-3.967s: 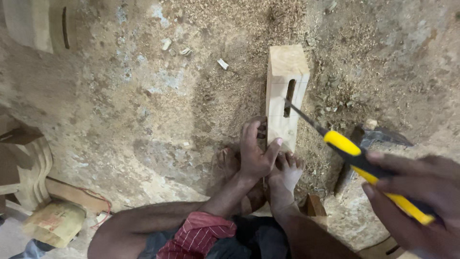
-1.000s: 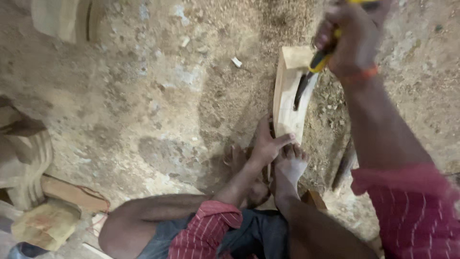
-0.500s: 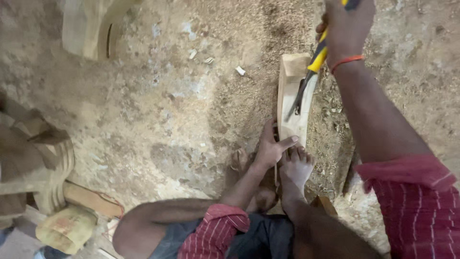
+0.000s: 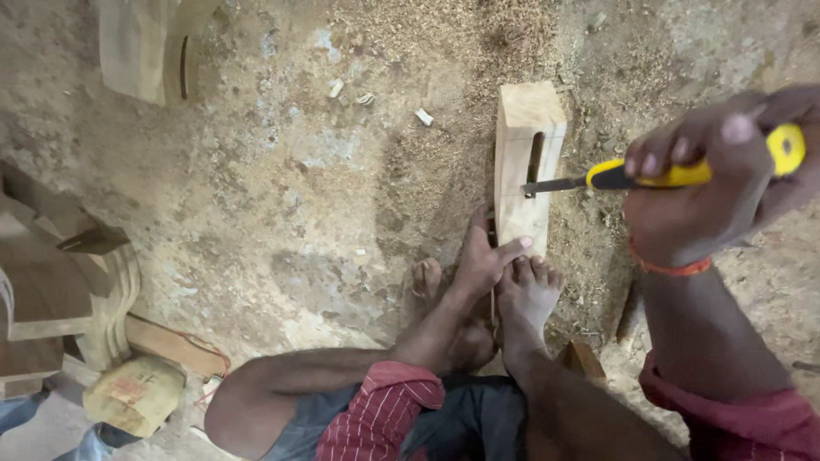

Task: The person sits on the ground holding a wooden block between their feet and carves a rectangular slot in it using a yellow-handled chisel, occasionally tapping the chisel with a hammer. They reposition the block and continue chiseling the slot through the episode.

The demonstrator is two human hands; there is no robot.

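The dusty concrete floor (image 4: 256, 213) fills most of your view, strewn with sawdust that lies thickest along the top edge and around the work. Stacked at your far left are curved wooden pieces (image 4: 60, 290), and another pale wooden part (image 4: 149, 47) with a slot in it sits at the top left.

The wooden block (image 4: 527, 162) lies flat on the floor right of centre, running away from you, with a narrow mortise slot (image 4: 535, 158) cut through its upper face. Your bare foot (image 4: 527, 294) presses on the near end of it (toes right at the edge of the wood).

Your left hand (image 4: 487, 256) is spread over that same near end, fingers along the block's left side and the thumb laid across its top face, just beside your toes.

Your right hand (image 4: 709, 192) is wrapped tight in a fist around the yellow handle of a chisel (image 4: 649, 175), held almost level. Its dark blade points left, and the tip rests at the lower end of the slot. An orange band (image 4: 670, 266) circles that wrist.

A few small wood chips (image 4: 423, 117) lie on the floor just left of the block's far end.
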